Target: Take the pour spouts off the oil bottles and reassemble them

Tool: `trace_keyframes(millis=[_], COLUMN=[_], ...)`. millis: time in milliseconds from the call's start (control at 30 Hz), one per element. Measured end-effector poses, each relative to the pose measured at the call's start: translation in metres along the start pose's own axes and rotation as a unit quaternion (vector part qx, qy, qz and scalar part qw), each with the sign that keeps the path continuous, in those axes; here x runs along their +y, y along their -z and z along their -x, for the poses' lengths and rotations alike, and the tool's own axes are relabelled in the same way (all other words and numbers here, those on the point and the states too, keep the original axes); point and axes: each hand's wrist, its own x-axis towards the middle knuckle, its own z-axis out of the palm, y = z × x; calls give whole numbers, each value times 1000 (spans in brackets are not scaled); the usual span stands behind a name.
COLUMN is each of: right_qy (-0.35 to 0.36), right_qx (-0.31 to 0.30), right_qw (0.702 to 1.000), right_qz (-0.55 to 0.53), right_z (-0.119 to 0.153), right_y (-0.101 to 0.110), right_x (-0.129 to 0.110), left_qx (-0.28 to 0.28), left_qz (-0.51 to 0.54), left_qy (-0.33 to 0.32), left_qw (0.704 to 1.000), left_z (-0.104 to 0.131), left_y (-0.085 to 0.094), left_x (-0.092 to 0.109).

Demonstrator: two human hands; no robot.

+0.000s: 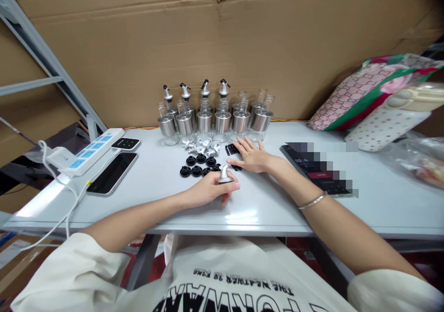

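My left hand (211,189) is closed around a silver pour spout (226,175), its curved neck pointing up. Just beyond, my right hand (253,156) lies low over the table, fingers spread, partly covering a group of small black pieces (231,149). Black ribbed stoppers (196,170) are gathered to the left of the hands. Behind them is a pile of silver spout parts (204,144). Glass bottles with metal sleeves (222,121) stand in rows at the back; several rear ones carry spouts with black flip caps (205,88).
On the left of the white table (270,210) are a power strip (93,150), a phone (113,173) on a cable and a small black device (126,144). To the right lie another phone (312,168), a spotted tumbler (388,118) and a patterned bag (357,94). Cardboard (215,48) walls the back.
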Motion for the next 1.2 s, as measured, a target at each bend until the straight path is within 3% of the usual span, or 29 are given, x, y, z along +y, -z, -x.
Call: trace_keyframes(millis=[500, 567, 700, 800, 900, 1200], right_qy=[6, 24, 100, 71, 37, 79], right_qx=[4, 33, 161, 200, 171, 110], right_qw=[1000, 999, 978, 973, 984, 991], right_qz=[-8, -22, -84, -93, -42, -21], right_z=[0, 0, 3, 3, -2, -14], right_y=[-2, 1, 18, 29, 30, 17], right_x=[0, 1, 11, 22, 32, 37], left_qx=[3, 1, 2, 2, 3, 1], left_qz=[-3, 0, 7, 10, 8, 4], left_qy=[4, 3, 6, 11, 11, 9], left_qw=[1000, 1000, 1000, 1000, 1000, 1000], left_z=[0, 0, 1, 1, 1, 0], left_y=[1, 1, 1, 0, 0, 0], left_x=[1, 0, 1, 1, 2, -1])
